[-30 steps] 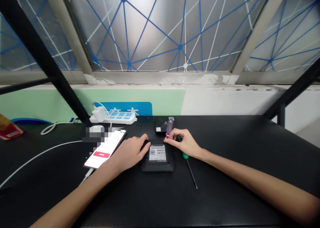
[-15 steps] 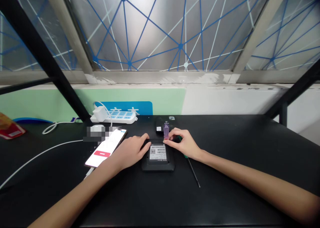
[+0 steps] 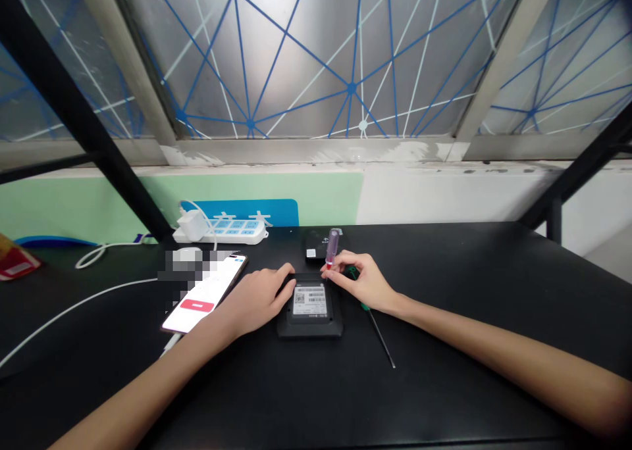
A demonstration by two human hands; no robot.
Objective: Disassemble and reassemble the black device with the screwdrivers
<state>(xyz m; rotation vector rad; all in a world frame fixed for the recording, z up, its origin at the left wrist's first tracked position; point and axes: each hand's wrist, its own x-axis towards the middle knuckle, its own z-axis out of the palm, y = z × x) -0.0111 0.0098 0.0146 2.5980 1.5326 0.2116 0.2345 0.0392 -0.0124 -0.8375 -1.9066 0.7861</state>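
A black boxy device (image 3: 335, 326) lies on the table with a white printed label facing up; its exact kind is unclear. My left hand (image 3: 261, 299) holds its upper left corner between thumb and fingers. In a pinch, my right hand (image 3: 368, 282) grips a small screwdriver (image 3: 332, 243) with a clear purple handle and red collar. The screwdriver stands nearly upright, leaning slightly right, over the device's upper right corner. Its tip is too small to make out. Partly under my right hand lies a second screwdriver (image 3: 379, 335) with a green handle and a long dark shaft.
Left of my left hand lies a lit phone (image 3: 197, 305) with a white cable attached. Behind it is a white power strip (image 3: 247, 231) with a charger (image 3: 192, 225) plugged in. A black case (image 3: 312, 245) sits behind the device. A red packet (image 3: 17, 260) is at far left.
The purple screwdriver has tipped, its handle now leaning slightly right and rising higher above my fingers. The red collar shows more. My left hand stays on the device; the view has shifted slightly.
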